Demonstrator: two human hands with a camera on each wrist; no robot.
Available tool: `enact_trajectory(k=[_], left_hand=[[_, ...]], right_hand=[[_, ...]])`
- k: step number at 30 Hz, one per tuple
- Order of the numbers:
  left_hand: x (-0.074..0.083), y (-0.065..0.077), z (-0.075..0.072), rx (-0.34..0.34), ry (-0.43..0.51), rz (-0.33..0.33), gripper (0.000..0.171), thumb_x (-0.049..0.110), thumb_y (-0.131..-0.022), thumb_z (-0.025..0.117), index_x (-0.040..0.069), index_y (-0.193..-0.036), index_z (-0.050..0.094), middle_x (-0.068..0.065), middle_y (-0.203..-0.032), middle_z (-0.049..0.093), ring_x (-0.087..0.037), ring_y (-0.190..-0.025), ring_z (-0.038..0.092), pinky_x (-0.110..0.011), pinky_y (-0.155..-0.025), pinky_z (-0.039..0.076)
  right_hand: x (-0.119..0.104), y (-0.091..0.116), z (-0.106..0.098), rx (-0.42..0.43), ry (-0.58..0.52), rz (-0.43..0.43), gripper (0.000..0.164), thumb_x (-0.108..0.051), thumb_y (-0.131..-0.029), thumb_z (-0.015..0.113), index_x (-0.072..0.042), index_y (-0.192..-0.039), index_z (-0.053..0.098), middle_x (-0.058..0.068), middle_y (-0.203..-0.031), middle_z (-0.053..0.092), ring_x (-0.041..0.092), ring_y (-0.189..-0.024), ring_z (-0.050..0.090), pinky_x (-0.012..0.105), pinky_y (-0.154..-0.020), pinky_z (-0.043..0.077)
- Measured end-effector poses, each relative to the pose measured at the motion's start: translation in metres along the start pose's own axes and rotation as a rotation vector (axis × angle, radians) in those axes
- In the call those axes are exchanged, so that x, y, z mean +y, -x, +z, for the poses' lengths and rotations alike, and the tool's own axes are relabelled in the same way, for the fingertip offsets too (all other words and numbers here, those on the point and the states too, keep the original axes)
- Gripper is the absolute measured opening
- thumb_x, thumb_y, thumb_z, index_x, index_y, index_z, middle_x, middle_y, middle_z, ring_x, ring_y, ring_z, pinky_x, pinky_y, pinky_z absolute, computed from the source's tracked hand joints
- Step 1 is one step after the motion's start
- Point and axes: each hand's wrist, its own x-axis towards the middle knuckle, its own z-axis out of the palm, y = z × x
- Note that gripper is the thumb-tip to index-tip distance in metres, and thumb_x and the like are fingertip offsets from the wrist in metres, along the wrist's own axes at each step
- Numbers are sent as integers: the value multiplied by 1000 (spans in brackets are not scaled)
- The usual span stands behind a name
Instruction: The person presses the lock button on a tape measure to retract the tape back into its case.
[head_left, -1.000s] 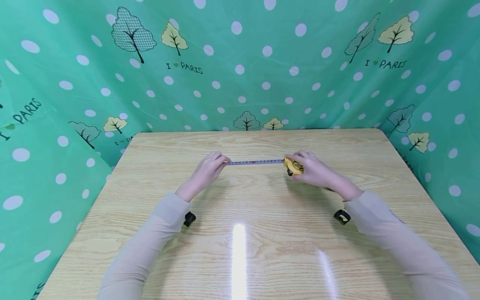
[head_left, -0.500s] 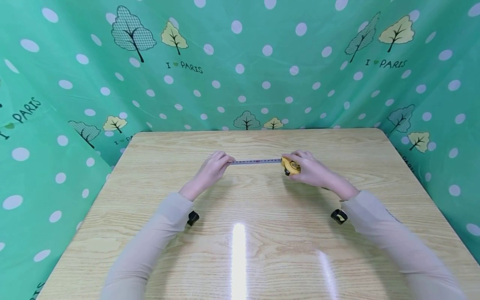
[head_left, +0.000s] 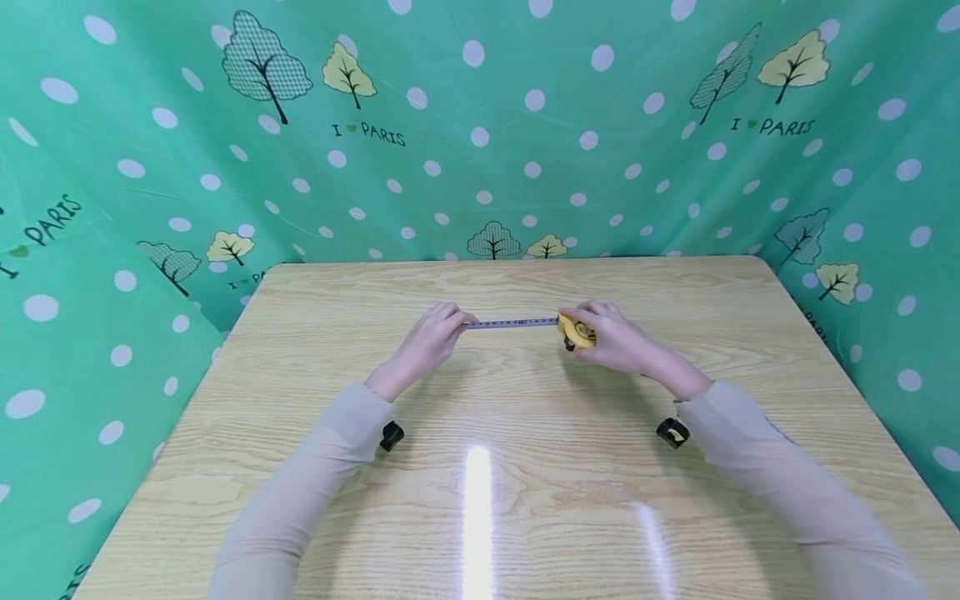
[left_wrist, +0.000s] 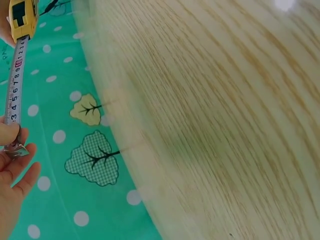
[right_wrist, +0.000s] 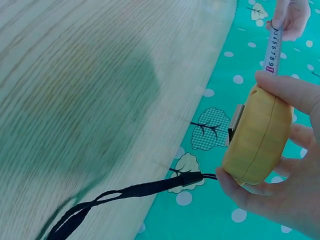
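Observation:
My right hand (head_left: 617, 340) grips the yellow case of a tape measure (right_wrist: 260, 137), with thumb and fingers around its sides. A black wrist strap (right_wrist: 135, 190) hangs from the case in the right wrist view. Between my hands a short length of numbered blade (head_left: 517, 322) runs out straight, raised over the far part of the table. At its other end my left hand (head_left: 431, 337) pinches the blade near the metal end hook (left_wrist: 17, 150), as the left wrist view shows. Numbers from about 3 up past the red 10 show on the blade.
A pale wood-grain table (head_left: 525, 483) lies below, its far edge meeting a green dotted cloth (head_left: 480, 167) printed with trees. Black wrist-worn pieces (head_left: 672, 432) show beside both sleeves. Bright light reflections streak the near tabletop.
My two hands have drawn a little closer together, the left moving right and the right moving left. The exposed blade between them is shorter. Both grips stay the same.

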Motion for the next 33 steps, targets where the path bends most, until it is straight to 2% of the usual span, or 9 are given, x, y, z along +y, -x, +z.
enact_trajectory(k=[19,26,33], left_hand=[[4,-3,5,-25,-12,7,23,-7,-86,49,2,-103,60,-6,-82,52,-19,-80,49,-28,-73,43],[5,-4,7,-7,11,26,19,-5,-85,51,1,-101,60,-8,-85,57,-19,-85,53,-29,-77,45],[7,-6,7,-2,27,13,16,-3,-86,52,2,-98,61,-7,-87,60,-18,-84,56,-28,-74,47]], right_hand=[[-2,-4,3,1,-3,-8,69,-17,-75,70,-11,-135,37,19,-125,41,35,-111,36,51,-83,40],[-5,-6,5,6,-1,-22,68,-16,-74,70,-11,-134,38,19,-123,42,35,-111,37,49,-82,41],[-9,-9,7,-8,-10,-19,69,-17,-75,70,-11,-135,37,18,-124,42,34,-111,37,45,-78,42]])
